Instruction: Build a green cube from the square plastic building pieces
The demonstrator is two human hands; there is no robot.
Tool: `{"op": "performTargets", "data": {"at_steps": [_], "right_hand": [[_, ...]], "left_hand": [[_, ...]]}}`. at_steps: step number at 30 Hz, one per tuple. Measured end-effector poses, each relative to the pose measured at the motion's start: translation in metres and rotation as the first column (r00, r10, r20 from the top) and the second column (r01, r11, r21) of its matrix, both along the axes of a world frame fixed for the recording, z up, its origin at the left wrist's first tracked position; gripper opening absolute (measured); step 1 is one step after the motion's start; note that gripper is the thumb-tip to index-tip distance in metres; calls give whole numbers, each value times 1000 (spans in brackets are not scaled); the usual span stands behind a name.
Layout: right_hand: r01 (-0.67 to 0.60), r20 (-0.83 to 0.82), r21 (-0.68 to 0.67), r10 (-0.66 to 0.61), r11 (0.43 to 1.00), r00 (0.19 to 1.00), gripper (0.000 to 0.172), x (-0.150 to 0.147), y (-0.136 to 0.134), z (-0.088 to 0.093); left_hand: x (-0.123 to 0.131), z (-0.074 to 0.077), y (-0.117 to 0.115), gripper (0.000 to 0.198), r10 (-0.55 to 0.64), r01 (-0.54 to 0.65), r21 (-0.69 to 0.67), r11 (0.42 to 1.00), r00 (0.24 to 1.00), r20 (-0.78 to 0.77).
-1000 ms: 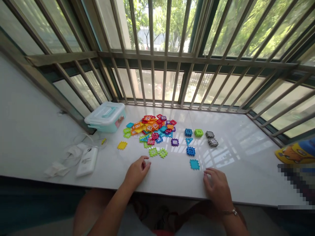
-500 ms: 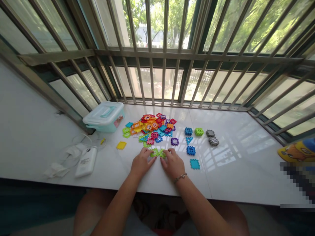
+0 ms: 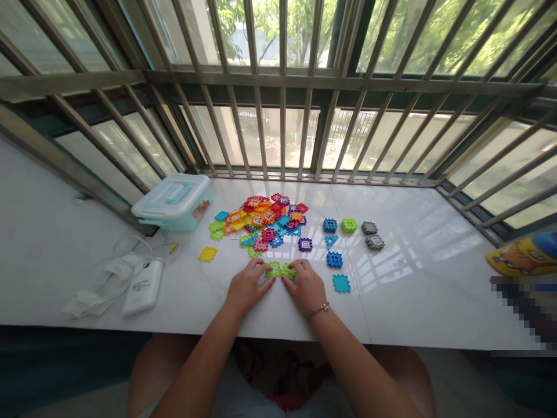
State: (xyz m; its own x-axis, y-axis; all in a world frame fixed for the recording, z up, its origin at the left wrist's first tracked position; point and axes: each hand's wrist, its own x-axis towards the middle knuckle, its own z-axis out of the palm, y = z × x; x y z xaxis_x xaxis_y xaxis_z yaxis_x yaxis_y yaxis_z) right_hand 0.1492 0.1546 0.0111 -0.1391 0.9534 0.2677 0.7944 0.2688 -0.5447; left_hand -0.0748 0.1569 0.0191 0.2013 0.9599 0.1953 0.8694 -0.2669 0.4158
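Two lime-green notched building tiles lie side by side on the white tabletop, edges meeting or nearly so. My left hand grips the left green tile between thumb and fingers. On the other side, my right hand pinches the right green tile. Both thumbs rest near the tiles' front edge. Just beyond my hands is a heaped pile of mixed interlocking tiles in red, orange, yellow, blue and green. A purple window tile sits near the pile's right side.
Sorted tiles stand to the right: blue stacks, a green stack, grey stacks and a turquoise square. At left are a yellow tile, a lidded box, and a white power bank with cables. Window bars line the back.
The camera view has shifted slightly. My hands stay on the two green tiles, with little visible movement.
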Motion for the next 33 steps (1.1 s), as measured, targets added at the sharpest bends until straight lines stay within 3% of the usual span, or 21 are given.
{"op": "performTargets", "data": {"at_steps": [12,16,23,29,33], "right_hand": [[5,-313,51,12,999,950,38,10,5,-5],[10,-286,63,9,998,958,38,10,5,-8],[-118,-192,107,137,987,972,35,7,5,-2],[9,-53,96,-3,995,999,40,6,5,2],[22,-27,64,-20,998,999,36,5,5,0]], "left_hand": [[-1,-1,-1,26,-14,14,0,1000,1000,23],[-1,-1,-2,30,-56,57,-9,998,998,31],[-1,-1,-1,34,-87,87,11,996,995,45],[0,-3,-1,46,-67,66,22,998,996,52],[-1,-6,0,45,-86,83,32,996,993,76]]}}
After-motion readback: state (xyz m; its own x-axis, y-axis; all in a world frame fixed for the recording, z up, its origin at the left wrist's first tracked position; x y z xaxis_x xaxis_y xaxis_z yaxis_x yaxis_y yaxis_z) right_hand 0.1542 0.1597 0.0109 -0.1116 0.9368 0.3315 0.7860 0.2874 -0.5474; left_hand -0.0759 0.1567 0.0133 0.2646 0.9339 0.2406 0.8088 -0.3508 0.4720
